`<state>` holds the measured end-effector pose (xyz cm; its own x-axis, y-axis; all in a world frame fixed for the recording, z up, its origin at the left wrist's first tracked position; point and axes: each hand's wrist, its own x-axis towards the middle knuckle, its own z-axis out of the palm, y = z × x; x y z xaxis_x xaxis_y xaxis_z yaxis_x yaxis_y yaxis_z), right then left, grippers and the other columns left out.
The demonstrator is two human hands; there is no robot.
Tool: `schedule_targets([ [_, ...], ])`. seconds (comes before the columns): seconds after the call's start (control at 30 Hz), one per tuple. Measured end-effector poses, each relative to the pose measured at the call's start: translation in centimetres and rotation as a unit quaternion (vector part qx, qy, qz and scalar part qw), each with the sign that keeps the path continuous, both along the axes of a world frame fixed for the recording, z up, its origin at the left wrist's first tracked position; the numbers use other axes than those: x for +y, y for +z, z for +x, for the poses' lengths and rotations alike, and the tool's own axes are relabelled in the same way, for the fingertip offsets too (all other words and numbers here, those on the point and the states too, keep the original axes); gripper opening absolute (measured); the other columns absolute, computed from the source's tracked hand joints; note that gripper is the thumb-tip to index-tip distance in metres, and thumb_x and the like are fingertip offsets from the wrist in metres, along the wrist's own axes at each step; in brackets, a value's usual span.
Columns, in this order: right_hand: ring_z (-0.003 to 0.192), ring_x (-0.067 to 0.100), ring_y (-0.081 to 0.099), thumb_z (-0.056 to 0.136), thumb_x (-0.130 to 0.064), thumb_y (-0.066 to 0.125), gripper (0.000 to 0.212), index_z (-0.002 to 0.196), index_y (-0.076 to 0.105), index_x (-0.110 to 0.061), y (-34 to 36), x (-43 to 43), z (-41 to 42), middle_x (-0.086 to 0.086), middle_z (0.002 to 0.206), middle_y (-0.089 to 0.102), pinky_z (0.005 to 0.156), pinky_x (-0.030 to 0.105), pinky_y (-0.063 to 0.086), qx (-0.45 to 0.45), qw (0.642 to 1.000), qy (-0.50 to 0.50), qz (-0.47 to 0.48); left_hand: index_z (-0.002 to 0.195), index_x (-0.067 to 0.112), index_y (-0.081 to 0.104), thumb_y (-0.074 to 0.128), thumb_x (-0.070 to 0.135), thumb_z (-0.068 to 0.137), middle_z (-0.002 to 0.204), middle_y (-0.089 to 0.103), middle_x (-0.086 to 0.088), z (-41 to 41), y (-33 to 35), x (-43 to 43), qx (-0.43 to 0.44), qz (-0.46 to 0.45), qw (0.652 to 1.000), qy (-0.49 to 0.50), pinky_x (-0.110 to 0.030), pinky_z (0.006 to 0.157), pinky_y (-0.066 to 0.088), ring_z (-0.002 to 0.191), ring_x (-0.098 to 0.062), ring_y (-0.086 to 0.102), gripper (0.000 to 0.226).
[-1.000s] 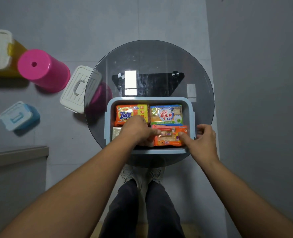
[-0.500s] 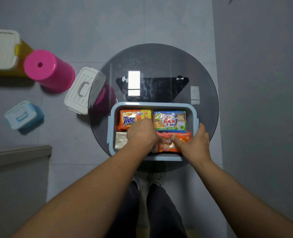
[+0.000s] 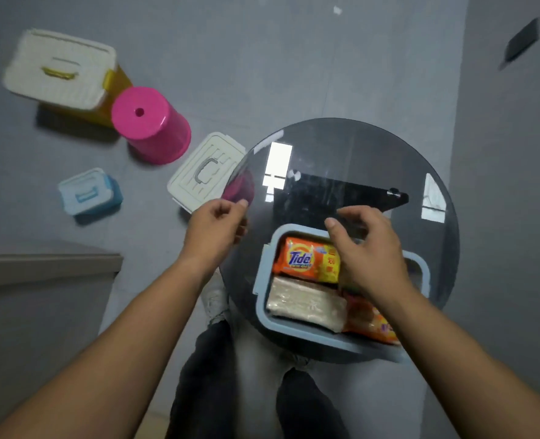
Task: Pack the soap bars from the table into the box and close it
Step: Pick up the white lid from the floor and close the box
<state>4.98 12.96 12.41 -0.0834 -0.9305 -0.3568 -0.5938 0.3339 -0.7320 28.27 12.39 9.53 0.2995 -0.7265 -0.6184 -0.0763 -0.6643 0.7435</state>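
Observation:
A light blue box [image 3: 263, 299] sits open on the round glass table [image 3: 357, 147]. Inside lie an orange Tide soap bar [image 3: 306, 259], a beige soap bar [image 3: 305, 302] and an orange-red soap bar [image 3: 370, 321]; a fourth is hidden under my right hand. My right hand [image 3: 368, 248] hovers over the box's far right part, fingers curled and apart, holding nothing. My left hand [image 3: 214, 228] is off the table's left edge, fingers loosely curled and empty, near a white lid [image 3: 199, 179] with a grey handle that lies on the floor.
On the grey floor to the left stand a pink stool [image 3: 151, 125], a yellow box with a white lid [image 3: 62, 71] and a small blue box [image 3: 88, 194]. A grey ledge [image 3: 46, 264] runs at the left. My legs and shoes [image 3: 214, 299] are under the table.
Both hands have lifted out of the box. My left hand has moved left past the table edge toward the white lid. The view has swung left, so the box now sits lower right.

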Motion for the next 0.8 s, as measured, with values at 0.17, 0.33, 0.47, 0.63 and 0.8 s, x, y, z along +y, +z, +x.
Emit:
schedule_targets([
  [0.17,0.088,0.002,0.065,0.092,-0.038,0.064,0.016,0.099,0.07,-0.026,-1.3,-7.6,9.1,-0.013,0.092,0.07,0.078,0.023,0.052,-0.052,0.995,0.08,0.029,0.091,0.011,0.067,0.063,0.031,0.095,0.09,0.074,-0.011,8.5,-4.3,-2.9,-0.004,0.036,0.997,0.072,-0.038,0.077,0.059,0.082,-0.023,0.069,0.021],
  [0.33,0.083,0.004,0.066,0.092,-0.038,0.064,0.021,0.096,0.073,-0.018,-7.5,-17.7,18.6,-0.01,0.089,0.072,0.076,0.022,0.05,-0.04,0.991,0.121,0.044,0.107,0.012,0.063,0.065,0.045,0.088,0.102,0.072,-0.006,16.1,-11.3,-6.7,0.0,0.081,0.991,0.103,-0.05,0.095,0.056,0.095,-0.022,0.069,0.037],
  [0.47,0.082,0.011,0.065,0.093,-0.042,0.061,0.03,0.097,0.072,-0.014,-14.9,-25.1,24.4,-0.004,0.09,0.072,0.071,0.023,0.048,0.022,0.981,0.179,0.067,0.131,0.009,0.054,0.064,0.041,0.093,0.118,0.063,0.0,20.3,-17.8,-9.4,-0.027,0.122,0.985,0.121,-0.03,0.091,0.046,0.098,-0.017,0.059,0.051],
  [0.63,0.101,0.025,0.064,0.092,-0.048,0.06,0.042,0.108,0.071,-0.012,-24.3,-31.9,27.9,0.006,0.109,0.07,0.09,0.036,0.052,0.111,0.951,0.248,0.148,0.151,0.005,0.033,0.063,0.04,0.095,0.149,0.047,-0.01,23.2,-26.7,-11.4,-0.029,0.182,0.969,0.162,-0.028,0.091,0.034,0.131,-0.029,0.05,0.072],
  [0.8,0.124,0.029,0.054,0.092,-0.057,0.055,0.064,0.134,0.058,-0.007,-31.2,-36.1,29.7,0.011,0.138,0.057,0.102,0.036,0.042,0.164,0.915,0.29,0.229,0.149,0.001,0.033,0.068,0.042,0.091,0.152,0.046,-0.018,23.5,-32.6,-12.8,-0.016,0.228,0.954,0.196,-0.031,0.096,0.038,0.135,-0.033,0.049,0.078],
])
